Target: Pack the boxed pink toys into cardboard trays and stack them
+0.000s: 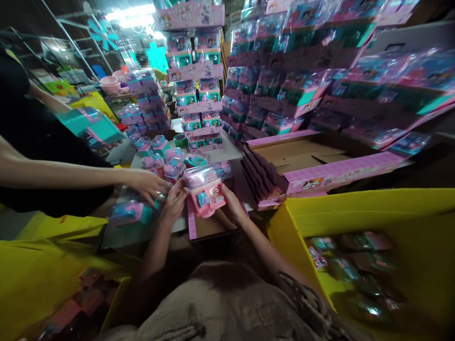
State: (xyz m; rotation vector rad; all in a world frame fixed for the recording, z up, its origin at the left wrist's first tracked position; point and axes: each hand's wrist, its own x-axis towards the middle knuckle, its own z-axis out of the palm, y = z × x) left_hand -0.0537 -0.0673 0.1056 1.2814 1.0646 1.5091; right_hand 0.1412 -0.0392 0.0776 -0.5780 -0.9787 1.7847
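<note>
Between my two hands I hold a small pink toy box (206,193) with a clear domed lid and little figures on its front. My left hand (174,201) grips its left side, and my right hand (231,201) is closed on its right side. Below the toy box lies a shallow cardboard display tray (192,225) with a pink edge, partly hidden by my hands. Similar pink and teal toy boxes (174,166) sit in a group just beyond my left hand. A co-worker's hand (147,183) reaches over the table close to my left wrist.
A stack of open display trays (337,170) stands at the right of the table. Filled trays (199,71) rise in tall piles behind. A yellow bin (291,227) with toy boxes is at my right, another yellow bin (31,279) at my left. A co-worker (42,128) stands at left.
</note>
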